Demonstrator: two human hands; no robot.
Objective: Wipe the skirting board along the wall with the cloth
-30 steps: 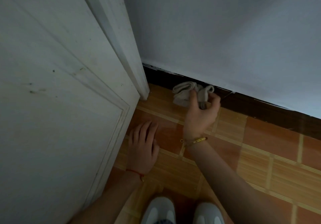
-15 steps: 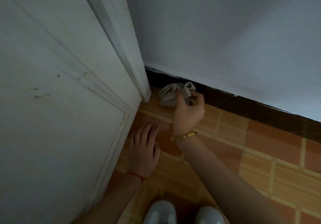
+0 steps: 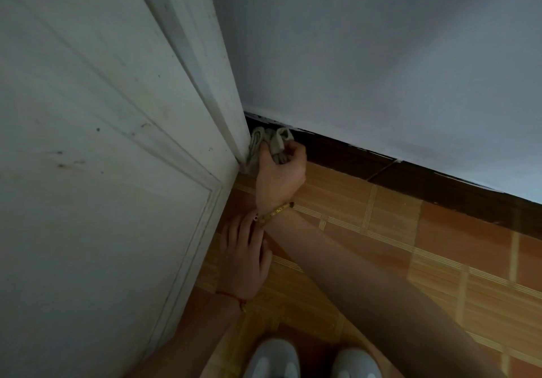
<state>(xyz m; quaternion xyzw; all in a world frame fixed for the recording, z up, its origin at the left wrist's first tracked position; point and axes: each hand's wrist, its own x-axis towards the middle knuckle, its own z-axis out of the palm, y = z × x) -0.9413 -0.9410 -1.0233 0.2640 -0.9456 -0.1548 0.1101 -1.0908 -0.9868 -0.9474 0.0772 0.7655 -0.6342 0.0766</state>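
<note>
Gripping the bunched grey cloth (image 3: pixel 271 145) with curled fingers and thumb, the right hand (image 3: pixel 280 173) presses it into the corner where the dark brown skirting board (image 3: pixel 410 175) meets the white door frame (image 3: pixel 205 63). The cloth touches the lowest part of the frame on its left side and lies against the end of the skirting board behind it. The skirting board runs from this corner along the foot of the pale wall (image 3: pixel 396 54) toward the right edge of the view. A gold bracelet (image 3: pixel 275 210) sits on the right wrist.

The left hand (image 3: pixel 243 257) rests palm down on the orange tiled floor (image 3: pixel 440 245), fingers straight and holding nothing, just beside the white panelled door (image 3: pixel 88 172). Its fingertips lie close to the right wrist. A red string (image 3: pixel 231 297) circles the left wrist. Two white shoe toes (image 3: pixel 272 357) show at the bottom edge of the view.
</note>
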